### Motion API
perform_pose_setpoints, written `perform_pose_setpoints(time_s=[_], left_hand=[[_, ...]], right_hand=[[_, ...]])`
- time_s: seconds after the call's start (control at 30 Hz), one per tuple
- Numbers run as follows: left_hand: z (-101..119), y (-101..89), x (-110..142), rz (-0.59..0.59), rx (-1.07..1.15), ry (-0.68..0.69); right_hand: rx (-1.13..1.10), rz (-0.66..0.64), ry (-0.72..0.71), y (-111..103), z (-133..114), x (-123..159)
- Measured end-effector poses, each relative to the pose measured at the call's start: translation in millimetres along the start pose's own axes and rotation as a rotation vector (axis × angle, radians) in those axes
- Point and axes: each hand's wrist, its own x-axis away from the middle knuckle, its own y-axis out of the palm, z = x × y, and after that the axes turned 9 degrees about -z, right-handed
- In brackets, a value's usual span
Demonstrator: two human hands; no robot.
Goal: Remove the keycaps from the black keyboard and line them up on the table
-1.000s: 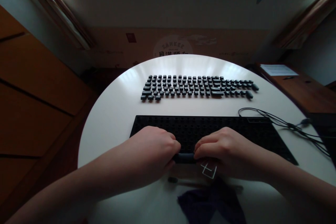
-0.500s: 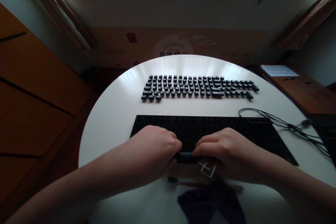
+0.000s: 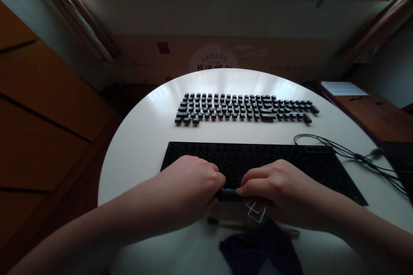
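The black keyboard base, stripped of most of its keycaps, lies on the white table. At its front edge is a long dark space bar keycap. My left hand is closed round the left end of this keycap. My right hand pinches the right end between thumb and fingers. A wire keycap puller sticks out beneath my right hand; its handle is hidden. The undersides of both hands and the keycap's ends cannot be seen.
Loose black keycaps stand in rows behind the base. A bundled black cable lies to the right. Nearest me are a dark purple cloth and a thin brush-like stick. The round table's edge curves past on the left.
Both hands keep their grip on the space bar keycap, almost still. The wire puller has shifted slightly under my right hand, and the whole view has moved a little.
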Motion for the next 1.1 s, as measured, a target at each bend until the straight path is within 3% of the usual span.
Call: perform_pose_setpoints(time_s=[0.57,0.77,0.9,1.1], left_hand=[[0,-2.6,0,-0.011,0.027,-0.014],[-34,-22.2,14,-0.048,0.190,0.031],[-62,-33.3,26,-0.140,0.308,-0.039],[-58,-27.2,16,-0.272,0.324,-0.041]], right_hand=[[0.037,0.026,0.023,6,-2,-3],[-0.004,0.032,0.037,6,-2,-2],[-0.004,0.030,0.036,7,-2,-1],[0.026,0.008,0.046,8,-4,-1]])
